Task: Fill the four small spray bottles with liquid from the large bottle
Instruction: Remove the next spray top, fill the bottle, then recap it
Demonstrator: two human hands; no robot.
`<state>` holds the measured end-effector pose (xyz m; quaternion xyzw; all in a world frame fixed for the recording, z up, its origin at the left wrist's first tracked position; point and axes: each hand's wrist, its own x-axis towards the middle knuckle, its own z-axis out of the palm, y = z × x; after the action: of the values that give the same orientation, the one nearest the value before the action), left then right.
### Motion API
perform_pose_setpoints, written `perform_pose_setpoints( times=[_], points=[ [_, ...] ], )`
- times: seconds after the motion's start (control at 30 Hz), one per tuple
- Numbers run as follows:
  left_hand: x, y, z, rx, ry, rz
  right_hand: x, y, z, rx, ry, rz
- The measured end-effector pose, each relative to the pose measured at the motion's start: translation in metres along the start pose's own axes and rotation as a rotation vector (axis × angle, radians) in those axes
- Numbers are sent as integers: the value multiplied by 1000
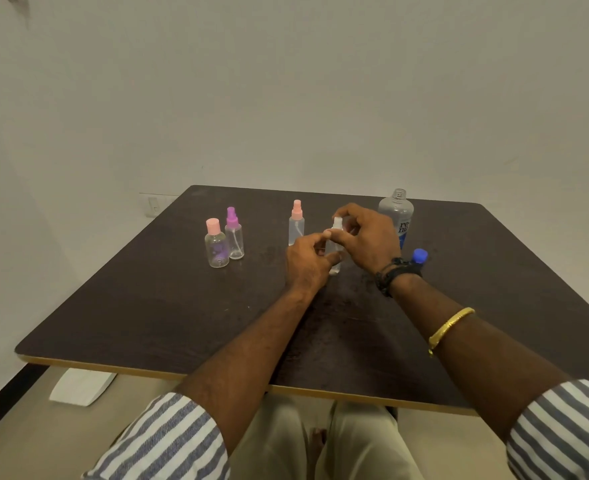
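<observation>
Hazard: your left hand (307, 263) grips clear spray bottle (333, 245), right hand (366, 237) pinches its top; wrist near uncapped large bottle (395, 211), 1 knock could spill it.

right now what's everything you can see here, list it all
table: 1, dark brown with a pale edge, middle of view
large bottle: 1, clear with blue label, uncapped, far right of the table
blue cap: 1, blue, on the table by the right wrist
pink-capped bottle: 1, clear, far left
purple spray bottle: 1, clear, purple top, just right of it
pink spray bottle: 1, clear, pink top, centre back
white-topped spray bottle: 1, clear, centre, in both hands
white pad: 1, on the floor, near left
wall socket: 1, white, back left wall
black bands: several, right wrist
gold bangle: 1, right forearm
left hand: grips the bottle's body
right hand: pinches its top
</observation>
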<state>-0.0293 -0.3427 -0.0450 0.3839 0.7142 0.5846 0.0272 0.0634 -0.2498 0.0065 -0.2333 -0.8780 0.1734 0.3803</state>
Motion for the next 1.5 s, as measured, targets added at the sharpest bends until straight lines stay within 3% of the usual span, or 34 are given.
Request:
perform_pose_setpoints(
  times=[0.23,0.57,0.7,1.0,1.17,1.5],
  points=[
    [3,-4,2,-7,7,-5,-6,-5,-2,96,-42,-55],
    [3,-3,3,-30,1,8,-4,4,6,14,0,-32],
    [3,-2,2,-43,-3,10,-3,0,2,151,-17,-46],
    [2,-2,3,-32,-3,0,-1,5,5,67,-29,-41],
    [3,-3,2,-60,-20,8,-1,1,-1,239,-95,-4],
    [2,-2,2,-9,6,10,-1,11,5,97,-25,-25]
  ],
)
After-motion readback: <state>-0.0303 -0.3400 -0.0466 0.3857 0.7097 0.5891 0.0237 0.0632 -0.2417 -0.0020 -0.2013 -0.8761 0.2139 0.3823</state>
